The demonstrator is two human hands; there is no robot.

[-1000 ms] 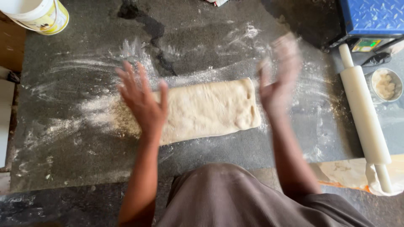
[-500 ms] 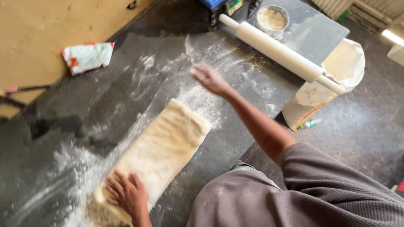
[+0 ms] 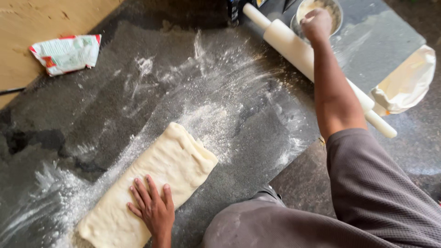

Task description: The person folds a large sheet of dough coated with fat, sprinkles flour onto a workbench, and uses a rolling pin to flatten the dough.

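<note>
Bowl: metal bowl (image 3: 337,14) — flour inside.
Right hand (image 3: 317,24): fisted over bowl; contents unclear.
Left hand (image 3: 154,209): flat, open — pressing folded dough slab (image 3: 156,183).
Edge: rolling pin (image 3: 303,57) near the counter (image 3: 229,119) edge.

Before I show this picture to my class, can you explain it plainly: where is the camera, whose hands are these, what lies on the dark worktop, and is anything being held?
There is no machine here. A person wears one camera on the head, looking down at their own bare hands. The left hand lies flat, fingers spread, on a long pale folded slab of dough, which rests on a dark stone worktop dusted with white flour. The right hand is closed in a fist over a small round metal bowl; what its grip holds, if anything, cannot be seen. Under that arm lies a long white rolling pin. A crumpled white and red packet sits at the far left, and a pale bag hangs at the right edge.
</note>
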